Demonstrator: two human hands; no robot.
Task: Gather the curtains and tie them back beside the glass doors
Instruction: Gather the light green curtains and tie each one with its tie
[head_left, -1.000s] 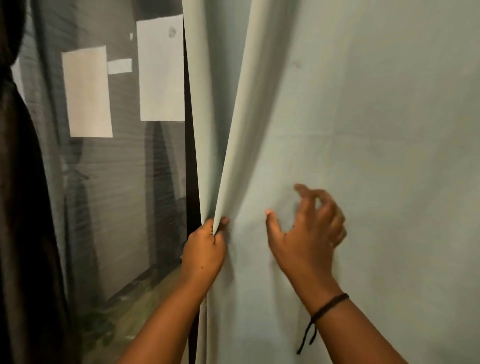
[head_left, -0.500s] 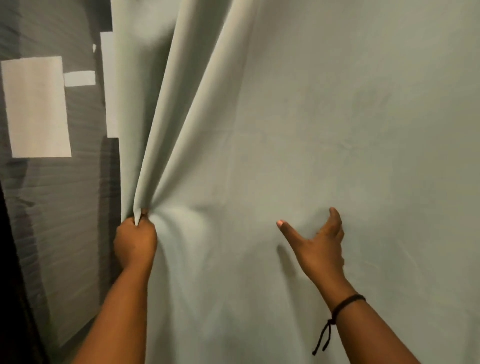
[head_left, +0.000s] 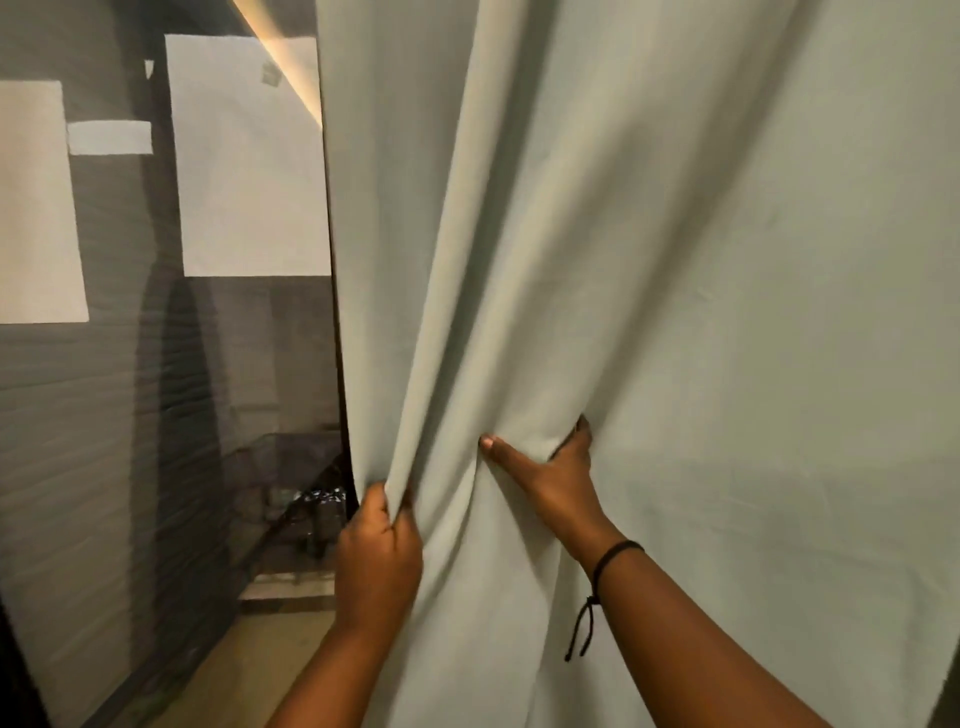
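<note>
Item one, the curtain (head_left: 701, 312): pale grey-green cloth, hanging across the centre and right of my view, its free edge just beside the glass door (head_left: 156, 415) on the left; folds run down and converge at hand level. Item two, my left hand (head_left: 376, 556): fist closed on the curtain's leading edge, thumb and fingers pinching a bunched fold at the top of the fist. Item three, my right hand (head_left: 556, 473): spread against the cloth a little higher and to the right, thumb stretched out leftward, fingers curled round a gathered pleat so that the fabric puckers between thumb and fingers. The two hands are near each other but not touching, with one fold of cloth between them. Item four, a black cord bracelet (head_left: 610, 558) on the right wrist, its loose end dangling. Item five, white paper sheets (head_left: 244, 161) stuck on the glass, three in sight; through the pane I can make out dark, unclear shapes low down.
</note>
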